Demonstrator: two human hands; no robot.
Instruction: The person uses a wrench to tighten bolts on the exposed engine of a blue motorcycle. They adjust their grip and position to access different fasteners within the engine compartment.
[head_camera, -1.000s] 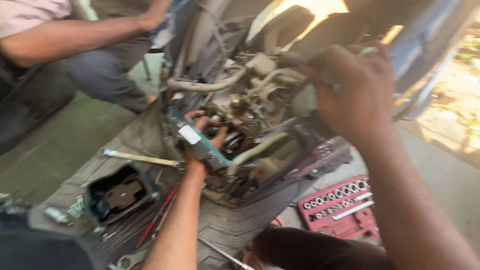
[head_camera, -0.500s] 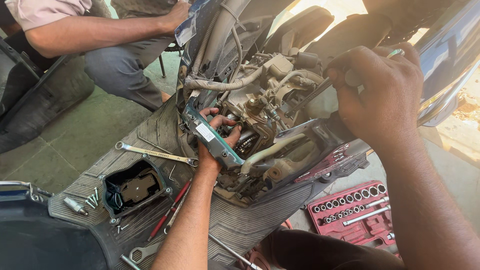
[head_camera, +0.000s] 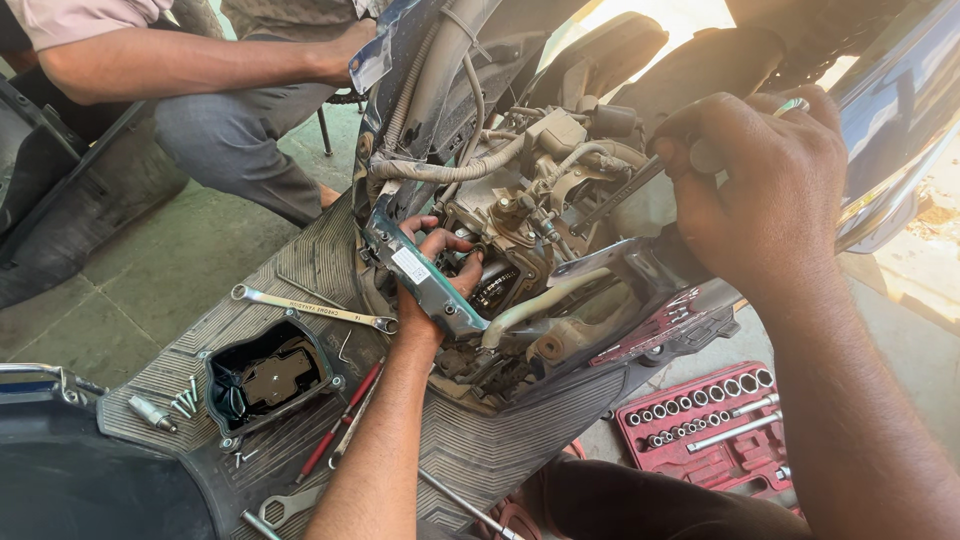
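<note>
While the left hand (head_camera: 440, 262) reaches deep into the open scooter, its fingers curl around a dark round part (head_camera: 497, 288) low in the engine (head_camera: 520, 215), just behind a grey bracket (head_camera: 425, 280). That hand could get pinched or scraped, I think, because metal edges and hoses crowd it on every side. The right hand (head_camera: 765, 190) is closed tight around the handle of a long tool (head_camera: 625, 190). Its thin shaft runs from the fist down and left into the middle of the engine. The tip is hidden among the parts, so I cannot tell what it sits on. If the tool slips, it might jab the left fingers, since they are near where the shaft ends. A small bit could also drop into the engine and get lost. On the ribbed mat (head_camera: 500, 440), to the left of the arm, lie a wrench (head_camera: 310, 308), a black cover (head_camera: 265, 378), some screws (head_camera: 185, 400) and a red screwdriver (head_camera: 338, 425). They are loose and could roll off or get kicked. A red socket box (head_camera: 705, 420) sits open on the floor to the right, near. Another person sits at the far left, with a hand (head_camera: 345, 50) resting on the scooter's frame.
</note>
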